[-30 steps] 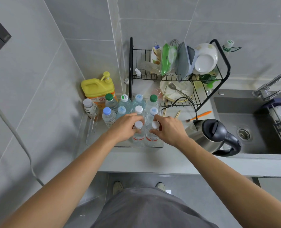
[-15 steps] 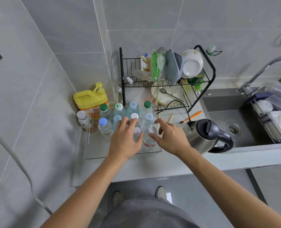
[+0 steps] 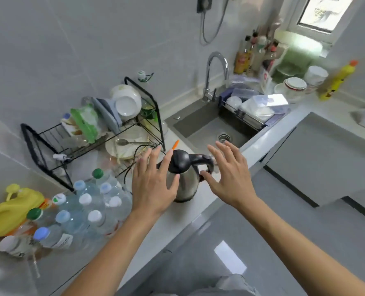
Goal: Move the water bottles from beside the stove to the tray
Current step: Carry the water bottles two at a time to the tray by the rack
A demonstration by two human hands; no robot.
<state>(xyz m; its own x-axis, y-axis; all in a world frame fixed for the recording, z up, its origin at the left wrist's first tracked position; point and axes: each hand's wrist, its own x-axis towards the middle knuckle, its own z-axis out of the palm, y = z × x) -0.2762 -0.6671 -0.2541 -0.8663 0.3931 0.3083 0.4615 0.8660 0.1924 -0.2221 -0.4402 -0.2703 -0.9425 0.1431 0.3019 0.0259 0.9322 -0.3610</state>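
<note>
**Both hands spread and empty above the kettle**

At the far left end of the counter lies a yellow jug, tipped against the wall. Just beside it the water bottles stand packed together, caps white, pale blue and green, on a clear tray near the counter's front edge (the tray's rim is blurred and hard to trace). Behind them, against the wall, a black wire dish rack carries bowls and a plate. The left hand hovers with fingers spread, holding nothing, in front of the steel kettle that stands near the front edge. The right hand is likewise splayed and empty, just right of the kettle's black handle. Beyond it the sink sits under a curved tap.
</note>
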